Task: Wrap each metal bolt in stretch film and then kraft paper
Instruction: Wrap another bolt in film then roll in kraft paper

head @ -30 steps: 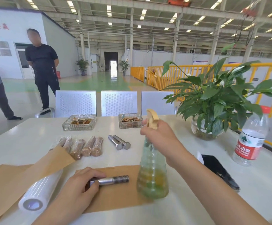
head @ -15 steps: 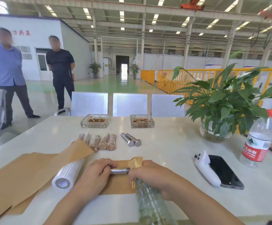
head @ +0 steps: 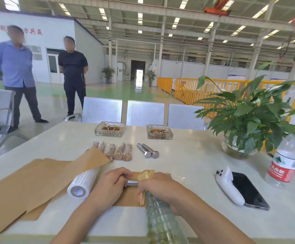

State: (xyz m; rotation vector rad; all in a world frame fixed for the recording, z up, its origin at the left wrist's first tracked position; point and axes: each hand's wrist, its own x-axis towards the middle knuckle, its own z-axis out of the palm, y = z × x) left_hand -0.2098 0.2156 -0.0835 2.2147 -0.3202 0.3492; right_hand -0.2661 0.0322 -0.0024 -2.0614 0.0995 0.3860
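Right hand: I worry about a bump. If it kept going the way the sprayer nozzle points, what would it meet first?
Most likely the bolt that the left hand holds over the brown paper; the right hand with the spray bottle is already next to it, though depth is unclear.

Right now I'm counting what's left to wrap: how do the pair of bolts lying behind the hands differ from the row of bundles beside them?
The pair of bolts are bare, shiny metal with hex heads showing; the row of bundles is brown and crinkled, covered in a glossy wrap. The bolts number two, while the bundles number about five, the leftmost partly hidden by kraft paper. Both groups lie side by side on the table, untouched.
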